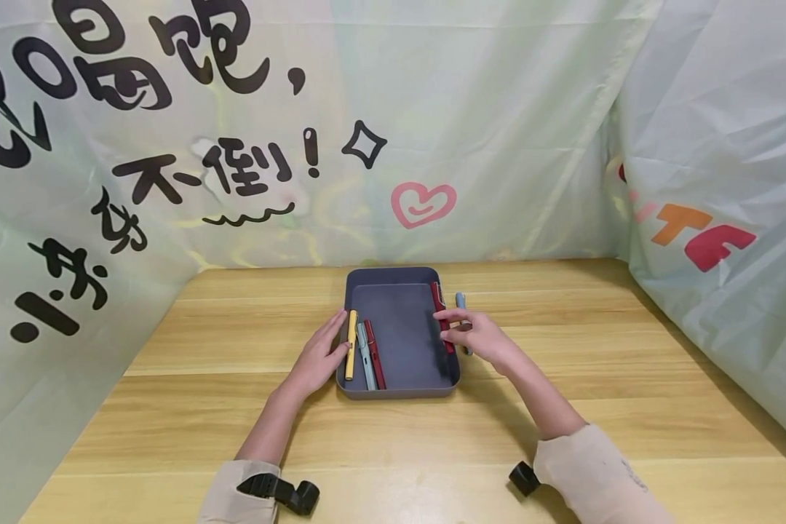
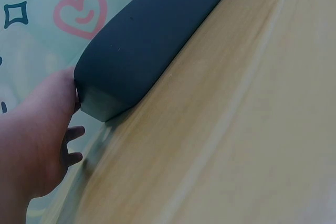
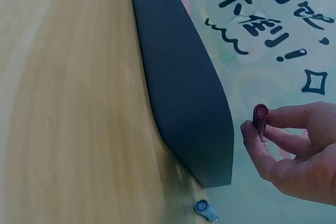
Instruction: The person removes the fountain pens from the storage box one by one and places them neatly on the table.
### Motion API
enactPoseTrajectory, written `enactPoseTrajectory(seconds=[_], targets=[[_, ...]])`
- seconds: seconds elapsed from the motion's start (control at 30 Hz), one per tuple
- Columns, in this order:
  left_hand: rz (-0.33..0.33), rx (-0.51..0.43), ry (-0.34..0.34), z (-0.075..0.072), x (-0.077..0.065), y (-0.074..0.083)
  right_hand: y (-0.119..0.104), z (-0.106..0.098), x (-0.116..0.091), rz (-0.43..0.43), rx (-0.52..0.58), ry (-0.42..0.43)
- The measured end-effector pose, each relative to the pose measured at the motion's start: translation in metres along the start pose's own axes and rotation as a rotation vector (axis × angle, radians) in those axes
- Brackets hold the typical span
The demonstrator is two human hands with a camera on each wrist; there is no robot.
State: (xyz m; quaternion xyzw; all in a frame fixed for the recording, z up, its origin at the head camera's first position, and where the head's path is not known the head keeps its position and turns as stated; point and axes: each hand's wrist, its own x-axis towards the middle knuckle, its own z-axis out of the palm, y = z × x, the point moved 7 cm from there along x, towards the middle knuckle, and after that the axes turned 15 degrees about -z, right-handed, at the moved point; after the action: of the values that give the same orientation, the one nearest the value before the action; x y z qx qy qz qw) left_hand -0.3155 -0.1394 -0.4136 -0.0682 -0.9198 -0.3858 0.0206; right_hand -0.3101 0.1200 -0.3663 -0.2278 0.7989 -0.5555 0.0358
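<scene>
A dark grey tray (image 1: 402, 394) stands on the wooden table. On its left side lie a yellow pen (image 1: 351, 346), a light blue pen (image 1: 367, 356) and a dark red pen (image 1: 375, 355). My left hand (image 1: 319, 355) rests along the tray's left wall, extended fingers against the side and thumb at the rim beside the yellow pen. Over the right rim, my right hand (image 1: 478, 336) pinches another dark red pen (image 3: 261, 115) between thumb and fingers. Outside the right wall, a blue pen (image 3: 205, 210) lies on the table, partly hidden by that hand in the head view.
The wooden table (image 1: 236, 342) reaches back to a printed curtain (image 1: 498, 131) with black lettering and a pink heart. Another curtain (image 1: 727, 175) hangs along the right edge. Black wrist cameras (image 1: 306, 498) sit at both sleeves.
</scene>
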Motion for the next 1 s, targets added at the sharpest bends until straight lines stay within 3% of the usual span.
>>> enactPoseTrajectory(seconds=[1.0], targets=[[0.013, -0.01, 0.006, -0.001, -0.001, 0.002, 0.032, -0.039, -0.001, 0.004, 0.016, 0.078]])
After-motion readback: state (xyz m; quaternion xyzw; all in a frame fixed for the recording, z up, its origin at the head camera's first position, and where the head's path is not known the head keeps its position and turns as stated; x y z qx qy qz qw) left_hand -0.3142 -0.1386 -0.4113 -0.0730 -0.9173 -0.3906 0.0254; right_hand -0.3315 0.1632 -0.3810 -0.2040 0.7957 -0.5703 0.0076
